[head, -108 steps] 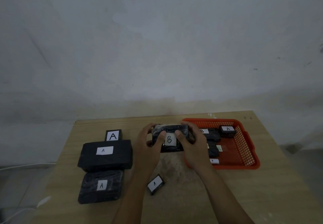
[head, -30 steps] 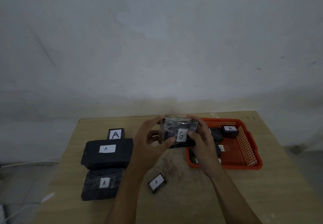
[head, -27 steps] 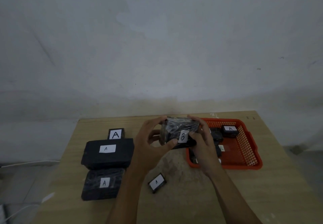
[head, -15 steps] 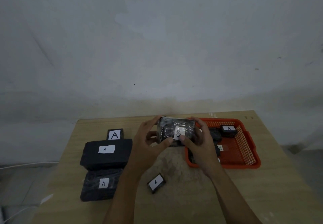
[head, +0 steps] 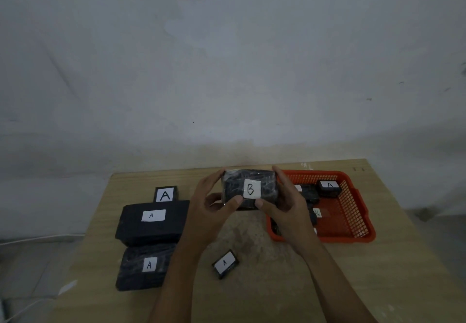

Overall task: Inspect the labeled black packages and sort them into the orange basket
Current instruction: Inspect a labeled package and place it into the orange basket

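A black package (head: 249, 191), a rounded block wrapped in glossy, crinkled film, is held above the wooden table (head: 252, 297), just left of the orange basket (head: 353, 211). Its white paper label, marked "B", faces the camera and reads upright; the long axis runs left to right. The left hand (head: 211, 209) grips the left end and the right hand (head: 285, 206) the right end, each with its thumb pressed on the lower front edge and fingers curled over the top.

Half a second earlier the label was partly covered by the right thumb and turned aslant; it is now fully exposed and squared to the viewer, and the package sits slightly higher.

The basket is rectangular, of perforated plastic lattice, and contains several small black packages, one (head: 329, 187) labelled "A" at its far side.

On the left of the table lie a large matte black box (head: 153, 221), a film-wrapped bundle (head: 147, 266) nearer the viewer, and a small upright package (head: 165, 194) behind, all labelled "A". A small flat package (head: 225, 263), also "A", lies tilted between the forearms.
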